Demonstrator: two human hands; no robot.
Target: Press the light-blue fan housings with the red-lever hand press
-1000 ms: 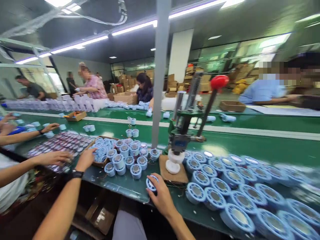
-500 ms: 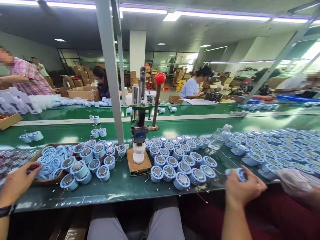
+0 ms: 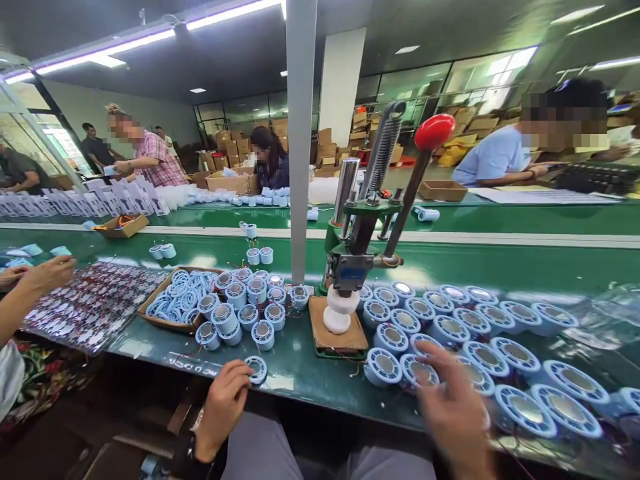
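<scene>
My left hand is at the bench's front edge, its fingers pinched on the near side of a slotted light-blue ring. The ring lies low over the green bench top. My right hand, blurred by motion, is over the front of the right-hand group of light-blue round housings with silver discs. Its thumb and fingers look apart, and I see nothing held in them. Between my hands stands a hand press with a red-knobbed lever and a white round die above a white base piece.
A cardboard box of light-blue rings stands left, beside stacked housings. Farther left lie many small wired parts, with a co-worker's hand above them. A grey post rises behind the press. Clear plastic lies far right.
The view has swung left. My left hand has left the ring box and now has a ring at the bench edge. My right hand, which held a housing, now shows none and is nearer the press.
</scene>
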